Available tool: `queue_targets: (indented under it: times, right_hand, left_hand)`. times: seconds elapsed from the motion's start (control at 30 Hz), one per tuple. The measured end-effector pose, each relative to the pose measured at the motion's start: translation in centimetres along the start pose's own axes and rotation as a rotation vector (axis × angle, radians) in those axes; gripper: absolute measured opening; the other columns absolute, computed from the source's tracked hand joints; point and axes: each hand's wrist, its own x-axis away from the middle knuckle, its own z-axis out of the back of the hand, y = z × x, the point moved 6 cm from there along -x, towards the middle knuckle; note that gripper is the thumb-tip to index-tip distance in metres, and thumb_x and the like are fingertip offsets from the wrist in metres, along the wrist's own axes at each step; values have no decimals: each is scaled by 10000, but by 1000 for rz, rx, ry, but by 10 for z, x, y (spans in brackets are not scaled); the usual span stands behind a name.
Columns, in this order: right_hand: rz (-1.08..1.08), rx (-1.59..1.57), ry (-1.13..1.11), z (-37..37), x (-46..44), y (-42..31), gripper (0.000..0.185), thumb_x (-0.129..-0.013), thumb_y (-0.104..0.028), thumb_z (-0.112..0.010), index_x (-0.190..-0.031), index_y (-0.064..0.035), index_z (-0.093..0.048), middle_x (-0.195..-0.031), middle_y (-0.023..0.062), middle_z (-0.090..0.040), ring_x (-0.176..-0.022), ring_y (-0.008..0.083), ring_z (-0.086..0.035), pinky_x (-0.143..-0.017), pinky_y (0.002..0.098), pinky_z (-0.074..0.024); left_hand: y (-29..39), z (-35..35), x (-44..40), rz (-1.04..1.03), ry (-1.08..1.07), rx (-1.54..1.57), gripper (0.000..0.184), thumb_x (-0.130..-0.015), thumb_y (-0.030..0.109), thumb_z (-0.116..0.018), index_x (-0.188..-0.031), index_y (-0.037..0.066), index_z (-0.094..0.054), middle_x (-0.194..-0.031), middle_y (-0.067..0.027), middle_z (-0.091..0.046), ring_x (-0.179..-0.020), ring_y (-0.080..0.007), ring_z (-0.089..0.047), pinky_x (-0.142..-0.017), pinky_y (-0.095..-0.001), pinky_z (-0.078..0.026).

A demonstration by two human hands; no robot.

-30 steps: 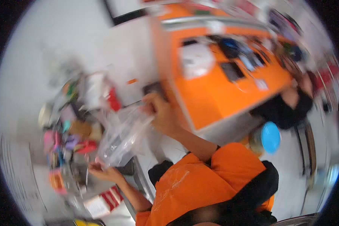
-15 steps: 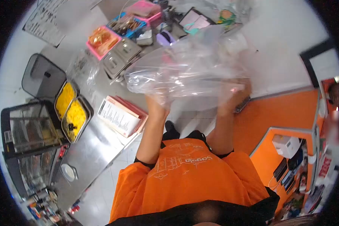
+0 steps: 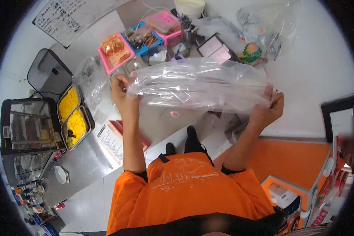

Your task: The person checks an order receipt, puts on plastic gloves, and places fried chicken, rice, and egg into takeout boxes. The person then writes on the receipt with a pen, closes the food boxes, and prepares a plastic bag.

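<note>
A clear plastic bag (image 3: 200, 84) is stretched lengthwise between my two hands, above the metal counter (image 3: 161, 126). My left hand (image 3: 124, 92) grips its left end, fingers curled round the plastic. At the other end my right hand (image 3: 269, 106) pinches the bag. A small pink ring (image 3: 174, 114) shows just below the bag's lower edge. Behind the bag stand a pink basket (image 3: 115, 53) with packets and a blue basket (image 3: 141, 38) with small items.
Two trays of yellow food (image 3: 75, 125) stand at the left beside a glass display case (image 3: 31, 126). A menu card (image 3: 112, 141) lies near my left forearm. An orange table (image 3: 287, 157) is at the right. Plastic bags (image 3: 255, 23) and a white bowl (image 3: 189, 8) are at the back.
The view has turned from the orange table to the metal counter. My hands have moved farther apart, and the bag, bunched earlier, is now stretched out between them.
</note>
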Motion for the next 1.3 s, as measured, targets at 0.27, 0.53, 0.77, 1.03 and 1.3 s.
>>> queue_targets:
  times: [0.27, 0.53, 0.77, 1.03, 1.3]
  right_hand:
    - [68, -170, -1345, -97, -6, 6, 409, -747, 11, -699, -1112, -31, -518, -824, 24, -562, -718, 97, -492, -661, 245, -442]
    - [-114, -365, -1548, -200, -72, 95, 225, -831, -96, -685, -1018, -16, -590, -801, 9, -614, -700, 69, -544, -645, 235, -448]
    - [370, -1, -1633, -425, 127, 213, 108, -787, -22, -627, -888, -7, -663, -788, 143, -664, -764, 252, -645, -693, 347, -511]
    - [720, 453, -1892, -487, 205, 258, 234, -782, -139, -590, -925, 24, -679, -952, 259, -658, -889, 374, -661, -768, 483, -516]
    - [198, -56, -983, -262, -44, 103, 573, -812, -209, -723, -1280, -14, -456, -1210, 205, -508, -1142, 350, -500, -958, 412, -406]
  left_hand:
    - [34, -123, 47, -650, -357, -511, 506, -702, -23, -667, -1169, 45, -486, -1006, -171, -576, -866, -393, -569, -720, -429, -472]
    - [-28, -52, 77, 222, -665, -617, 301, -814, 33, -661, -1082, -1, -529, -782, -156, -596, -668, -302, -614, -576, -375, -499]
    - [-39, -9, 145, 859, -201, -10, 570, -820, 17, -687, -1311, 2, -398, -880, -73, -571, -530, -144, -568, -465, -261, -500]
    - [-31, 46, 175, 971, 96, -89, 370, -855, 66, -663, -1175, -17, -497, -863, -37, -573, -516, -101, -527, -425, -251, -444]
    - [-66, 17, 162, 1011, 73, -119, 450, -878, 124, -649, -1273, 12, -464, -885, -32, -562, -554, -89, -516, -428, -240, -430]
